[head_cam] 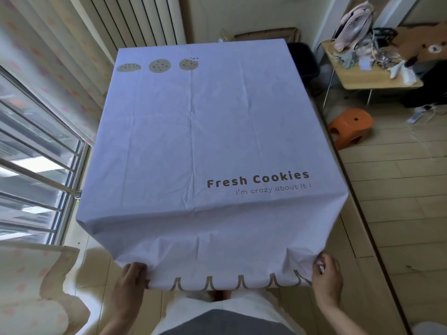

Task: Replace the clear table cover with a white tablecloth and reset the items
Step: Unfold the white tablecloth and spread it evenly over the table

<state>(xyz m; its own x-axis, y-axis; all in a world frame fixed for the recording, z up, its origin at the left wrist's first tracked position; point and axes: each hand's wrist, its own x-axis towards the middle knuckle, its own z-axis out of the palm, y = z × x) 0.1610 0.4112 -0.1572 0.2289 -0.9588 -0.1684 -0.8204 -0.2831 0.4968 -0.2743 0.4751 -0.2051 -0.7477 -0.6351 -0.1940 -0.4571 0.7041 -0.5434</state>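
A white tablecloth (193, 131) printed with cookies and the words "Fresh Cookies" lies spread over the whole table, its near edge hanging down toward me. My left hand (131, 278) grips the hanging hem at its left corner. My right hand (326, 274) grips the bunched hem at its right corner. The cloth is creased along fold lines. The table underneath is hidden, and no clear cover shows.
A window with bars (36, 165) and a curtain (31, 286) run along the left. To the right are an orange stool (350, 126) on the wooden floor and a small side table (372, 76) crowded with a fan, a plush bear and clutter. A dark bin (302, 59) stands behind.
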